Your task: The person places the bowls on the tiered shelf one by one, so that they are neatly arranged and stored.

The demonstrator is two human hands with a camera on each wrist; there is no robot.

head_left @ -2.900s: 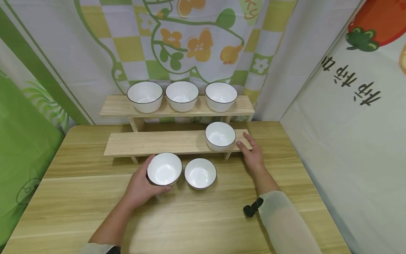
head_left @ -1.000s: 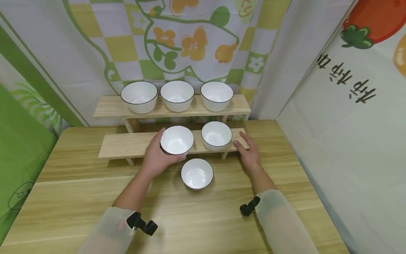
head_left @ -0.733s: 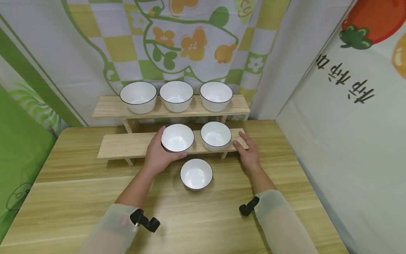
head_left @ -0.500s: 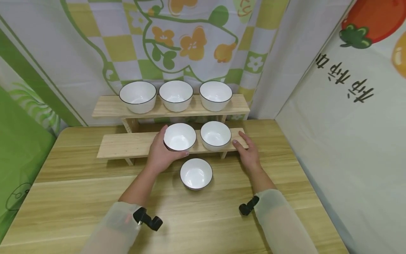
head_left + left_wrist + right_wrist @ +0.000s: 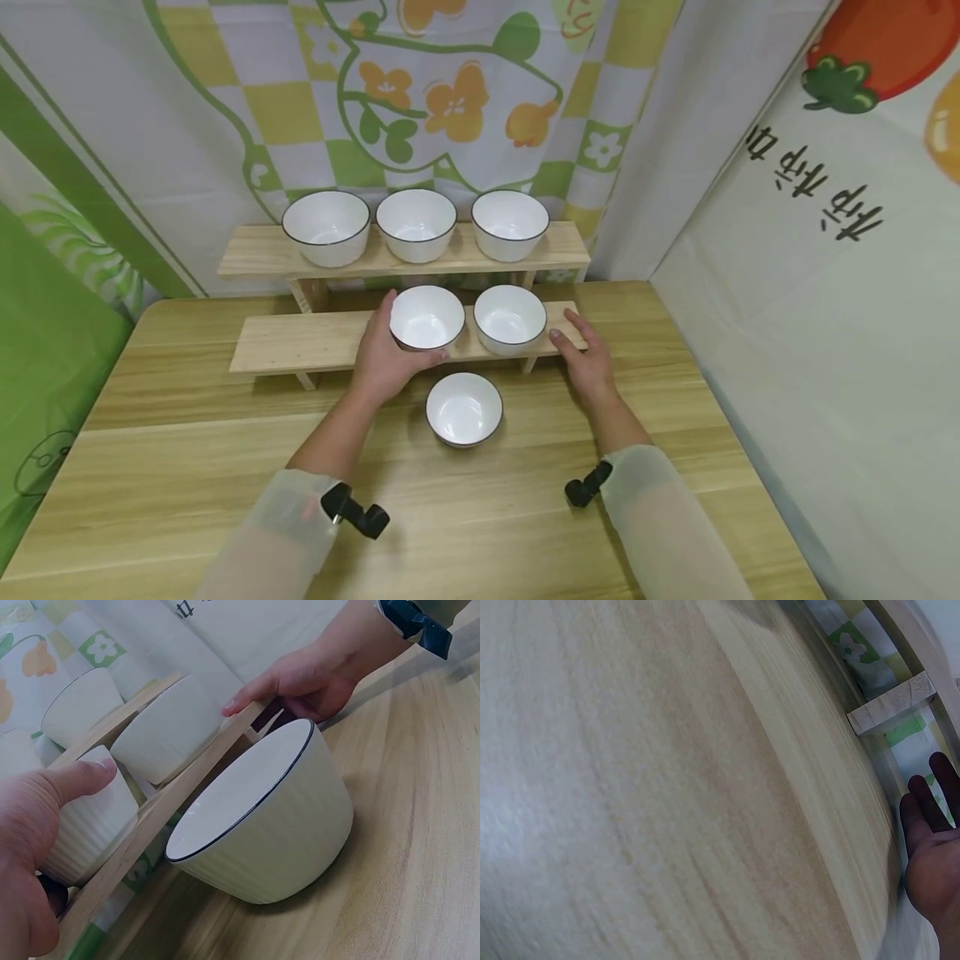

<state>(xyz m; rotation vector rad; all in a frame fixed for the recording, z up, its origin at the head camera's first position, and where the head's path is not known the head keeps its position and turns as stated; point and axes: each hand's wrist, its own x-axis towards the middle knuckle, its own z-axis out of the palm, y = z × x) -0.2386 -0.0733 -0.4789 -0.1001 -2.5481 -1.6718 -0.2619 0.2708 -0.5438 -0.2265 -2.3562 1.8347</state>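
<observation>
My left hand [image 5: 384, 354] grips a white dark-rimmed bowl [image 5: 427, 318], thumb along its near side. That bowl is on the lower board of a two-tier wooden shelf [image 5: 300, 340], left of another white bowl [image 5: 510, 318]; whether its base fully touches is hard to see. My right hand [image 5: 591, 358] holds the board's right end, with thumb and index finger on top. In the right wrist view, the other fingers [image 5: 922, 814] reach beneath the board. A further white bowl [image 5: 277, 832] stands on the table just in front of the shelf.
Three more white bowls, left [image 5: 326, 227], middle [image 5: 416, 225] and right [image 5: 510, 223], line the upper board [image 5: 251, 250]. Patterned cloth [image 5: 288, 112] hangs directly behind the shelf. The wooden table [image 5: 187, 467] extends to either side and toward the front.
The left hand has carried its bowl from the table beside the front bowl up onto the lower board, then slightly right and back. The right hand has kept its place at the board's end.
</observation>
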